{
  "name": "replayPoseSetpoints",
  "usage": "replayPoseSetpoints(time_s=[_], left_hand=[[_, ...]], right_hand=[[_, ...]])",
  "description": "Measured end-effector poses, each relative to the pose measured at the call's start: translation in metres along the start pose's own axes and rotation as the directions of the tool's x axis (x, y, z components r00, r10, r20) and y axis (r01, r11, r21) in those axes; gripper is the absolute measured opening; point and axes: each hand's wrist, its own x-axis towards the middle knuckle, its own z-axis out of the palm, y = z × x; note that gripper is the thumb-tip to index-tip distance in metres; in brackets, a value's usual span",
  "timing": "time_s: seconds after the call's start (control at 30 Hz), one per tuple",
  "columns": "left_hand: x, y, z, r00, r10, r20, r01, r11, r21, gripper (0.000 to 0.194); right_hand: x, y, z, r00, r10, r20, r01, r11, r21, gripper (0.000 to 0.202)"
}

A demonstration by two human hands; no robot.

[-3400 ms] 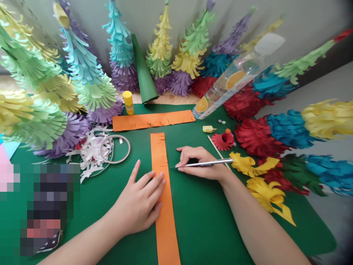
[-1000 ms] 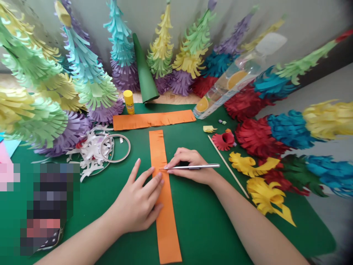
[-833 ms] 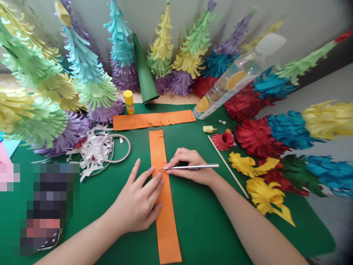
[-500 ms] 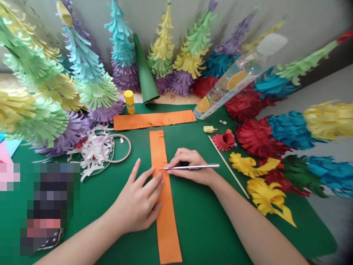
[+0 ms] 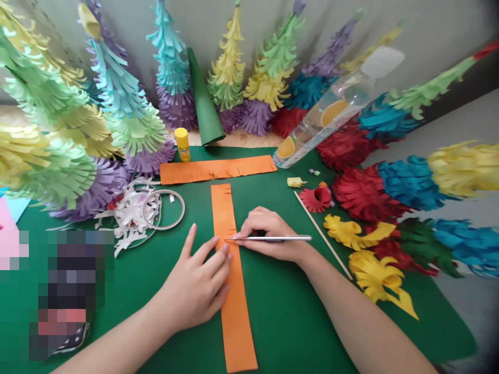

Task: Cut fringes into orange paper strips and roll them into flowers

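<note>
Beside the strip [image 5: 237, 301], right hand [image 5: 273, 234] grips pen [image 5: 276, 238]; left hand [image 5: 202, 285], fingers spread, should press evenly.

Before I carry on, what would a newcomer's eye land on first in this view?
Probably the tall, multicoloured fringed paper cones, crowding the back and both sides of the green work surface. Next, the long orange paper strip running front to back in the middle, with the left hand spread on it and the right hand holding a slim silver pen-shaped tool at its right edge.
</note>
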Motion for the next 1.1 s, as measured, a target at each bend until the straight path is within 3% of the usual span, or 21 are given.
replayPoseSetpoints(time_s=[0.5, 1.1], left_hand=[[0.0, 0.0, 0.001, 1.0, -0.005, -0.002, 0.005, 1.0, -0.001, 0.038], [0.0, -0.001, 0.0, 1.0, -0.008, -0.002, 0.008, 1.0, -0.019, 0.037]], right_hand=[[-0.003, 0.004, -0.01, 0.999, 0.013, 0.046, -0.012, 1.0, -0.02, 0.016], [-0.006, 0.006, -0.017, 0.997, 0.051, 0.05, -0.055, 0.995, 0.081, 0.016]])
